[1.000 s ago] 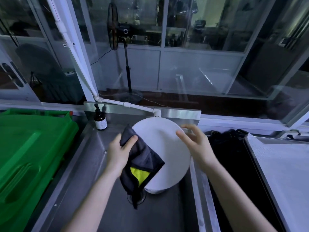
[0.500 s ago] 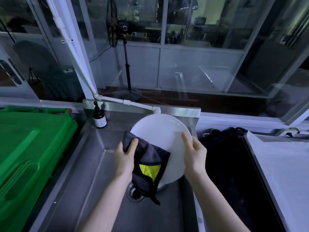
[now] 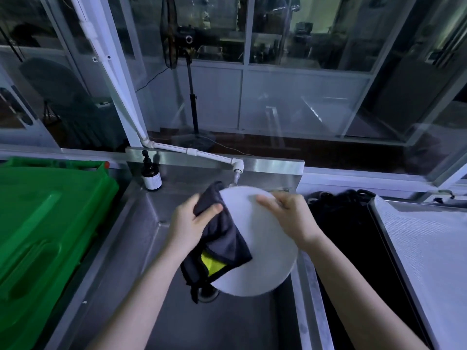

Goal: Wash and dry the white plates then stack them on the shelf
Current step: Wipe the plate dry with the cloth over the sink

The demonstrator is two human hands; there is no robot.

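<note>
**A:** What are the hands doing?

**B:** The left hand (image 3: 189,223) is gripping a dark grey cloth with a yellow patch (image 3: 225,238), thumb on top. It is pressing the cloth against the left side of a round white plate (image 3: 265,251). The right hand (image 3: 290,218) is grasping the plate at its upper right rim, with fingers lying across the face, though that part is blurred.

**A:** Where is the plate sitting?

**B:** It is being held tilted over a stainless steel sink basin (image 3: 141,261). Its lower edge is hanging above the round drain (image 3: 208,294), and the cloth's loose end is dangling there too.

**A:** How are the edges looking?

**B:** The plate's top edge is lying just under the spout of a white plastic pipe tap (image 3: 237,168), and its right edge is overlapping the sink's right wall. To the left and toward the person, bare basin floor is showing.

**A:** And around the sink?

**B:** One brown pump bottle (image 3: 151,176) is standing in the back left corner, well apart from the plate. One green plastic bin lid (image 3: 45,223) is bordering the sink on the left. A black tangled heap (image 3: 341,205) is lying just to the right, and beyond it one white mesh-covered tray (image 3: 424,248). Behind the glass one black pedestal fan (image 3: 174,34) is standing.

**A:** What are the counts?

**B:** One plate, one cloth, one bottle.
</note>
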